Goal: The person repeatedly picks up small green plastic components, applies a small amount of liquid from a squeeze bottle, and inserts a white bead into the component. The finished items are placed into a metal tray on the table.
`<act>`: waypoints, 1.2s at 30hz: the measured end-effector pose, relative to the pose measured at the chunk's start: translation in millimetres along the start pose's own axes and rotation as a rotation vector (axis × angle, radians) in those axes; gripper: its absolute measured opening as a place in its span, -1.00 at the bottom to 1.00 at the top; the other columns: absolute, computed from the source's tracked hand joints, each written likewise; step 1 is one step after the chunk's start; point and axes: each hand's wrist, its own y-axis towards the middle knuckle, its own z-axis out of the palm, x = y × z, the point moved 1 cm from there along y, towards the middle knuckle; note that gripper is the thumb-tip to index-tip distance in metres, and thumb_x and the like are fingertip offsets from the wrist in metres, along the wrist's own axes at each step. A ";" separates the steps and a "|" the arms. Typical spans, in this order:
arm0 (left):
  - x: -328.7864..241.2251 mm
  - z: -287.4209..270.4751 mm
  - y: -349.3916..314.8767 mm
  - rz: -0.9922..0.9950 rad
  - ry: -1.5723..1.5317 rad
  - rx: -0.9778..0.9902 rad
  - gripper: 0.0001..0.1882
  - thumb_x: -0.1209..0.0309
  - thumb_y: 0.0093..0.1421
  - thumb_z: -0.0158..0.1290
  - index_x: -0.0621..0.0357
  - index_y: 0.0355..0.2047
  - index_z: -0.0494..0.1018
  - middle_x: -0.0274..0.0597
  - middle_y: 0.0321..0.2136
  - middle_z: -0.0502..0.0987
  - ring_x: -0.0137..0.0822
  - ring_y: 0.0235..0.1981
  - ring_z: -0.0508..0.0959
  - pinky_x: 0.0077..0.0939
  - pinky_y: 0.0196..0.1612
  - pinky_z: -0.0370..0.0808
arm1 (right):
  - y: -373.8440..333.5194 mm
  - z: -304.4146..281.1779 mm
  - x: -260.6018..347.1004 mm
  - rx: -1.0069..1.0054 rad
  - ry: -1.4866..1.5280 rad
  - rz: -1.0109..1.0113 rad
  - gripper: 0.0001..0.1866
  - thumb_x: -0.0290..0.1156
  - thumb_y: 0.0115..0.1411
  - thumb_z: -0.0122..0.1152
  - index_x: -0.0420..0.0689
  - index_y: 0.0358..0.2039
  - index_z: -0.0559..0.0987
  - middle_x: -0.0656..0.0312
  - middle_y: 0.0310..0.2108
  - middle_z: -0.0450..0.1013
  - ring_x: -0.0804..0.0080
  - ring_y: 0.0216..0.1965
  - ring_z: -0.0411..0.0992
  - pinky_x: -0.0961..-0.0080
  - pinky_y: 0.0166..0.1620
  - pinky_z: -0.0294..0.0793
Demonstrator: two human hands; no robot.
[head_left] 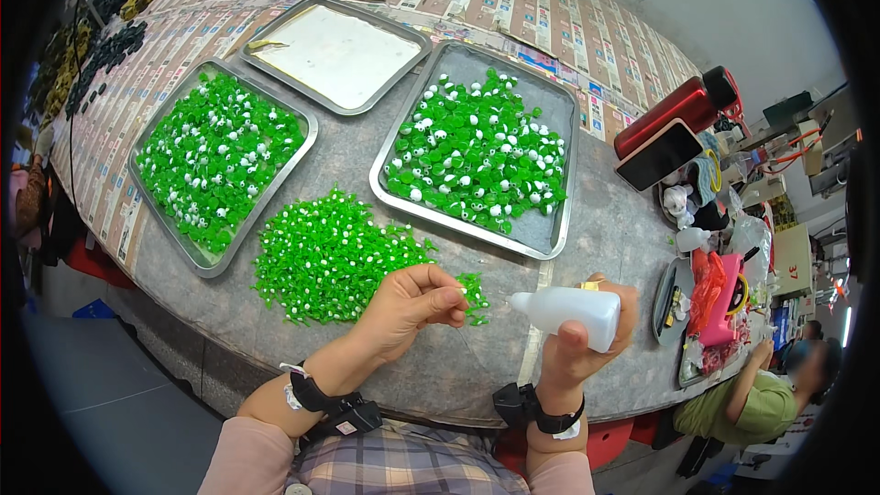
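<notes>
My right hand (587,344) grips a white plastic squeeze bottle (573,310), tilted on its side with its narrow nozzle pointing left. Across a short gap from the nozzle, my left hand (412,307) is closed in a pinch. Whatever its fingertips hold is too hidden to make out. Just beyond those fingertips lies a little cluster of green plastic pieces (474,298). A large heap of small green pieces with white dots (330,261) spreads on the table, left of and behind my left hand.
Metal trays of green-and-white pieces stand at left (220,151) and centre (477,151); a white-lined tray (339,53) sits behind. At right are a red flask (674,110), a phone (658,156), a pink basket (720,298) and plastic bags. A person in green (747,403) sits at far right.
</notes>
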 end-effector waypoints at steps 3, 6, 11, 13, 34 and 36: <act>-1.1 2.5 0.1 -0.006 0.002 0.014 -0.91 0.46 0.01 0.00 0.20 -0.49 0.36 -0.22 -0.57 0.45 -0.46 -0.54 0.46 -0.61 -0.43 0.44 | 0.8 0.1 2.0 0.014 -0.050 -0.012 -0.44 -0.01 -0.27 0.29 -0.22 -0.44 0.34 0.28 -0.56 0.23 0.48 -0.56 0.20 0.59 -0.49 0.19; -0.8 0.0 -0.4 0.002 0.029 0.003 -0.92 0.48 0.00 0.01 0.21 -0.48 0.36 -0.21 -0.57 0.45 -0.44 -0.54 0.46 -0.60 -0.42 0.44 | -1.8 3.2 1.5 -0.056 -0.007 0.046 -0.44 0.06 -0.25 0.23 -0.20 -0.51 0.30 0.30 -0.59 0.18 0.52 -0.59 0.16 0.61 -0.50 0.15; 0.8 1.4 -0.1 0.208 0.162 -0.029 -0.90 0.55 -0.04 0.02 0.24 -0.46 0.37 -0.21 -0.54 0.45 -0.42 -0.52 0.46 -0.58 -0.39 0.43 | 0.2 2.7 10.7 -0.075 0.012 0.142 -0.40 0.18 -0.23 0.13 -0.17 -0.61 0.23 0.34 -0.66 0.09 0.58 -0.64 0.08 0.63 -0.50 0.07; 1.0 1.7 -0.3 0.245 0.168 -0.039 -0.90 0.57 -0.05 0.02 0.25 -0.45 0.38 -0.21 -0.52 0.44 -0.42 -0.51 0.46 -0.57 -0.39 0.43 | 1.4 2.3 7.0 -0.056 0.060 0.063 -0.47 0.05 -0.24 0.22 -0.18 -0.56 0.29 0.32 -0.68 0.17 0.56 -0.66 0.13 0.63 -0.56 0.11; 0.9 -2.2 1.2 0.275 0.132 -0.110 -0.90 0.54 -0.02 0.01 0.21 -0.43 0.38 -0.25 -0.56 0.45 -0.46 -0.53 0.46 -0.61 -0.42 0.44 | 37.7 -65.4 -62.8 0.055 -0.023 0.475 -0.68 -0.54 -0.02 0.03 -0.28 -0.22 0.25 0.11 -0.30 0.34 0.49 -0.28 0.33 0.61 -0.20 0.29; 0.4 -0.5 1.8 0.267 0.117 -0.102 -0.90 0.54 -0.02 0.00 0.21 -0.43 0.38 -0.25 -0.55 0.45 -0.46 -0.53 0.46 -0.61 -0.42 0.44 | 24.5 -85.9 -94.0 0.112 -0.076 0.542 -0.66 -0.58 -0.02 0.00 -0.29 -0.18 0.24 0.07 -0.21 0.32 0.46 -0.23 0.32 0.61 -0.16 0.27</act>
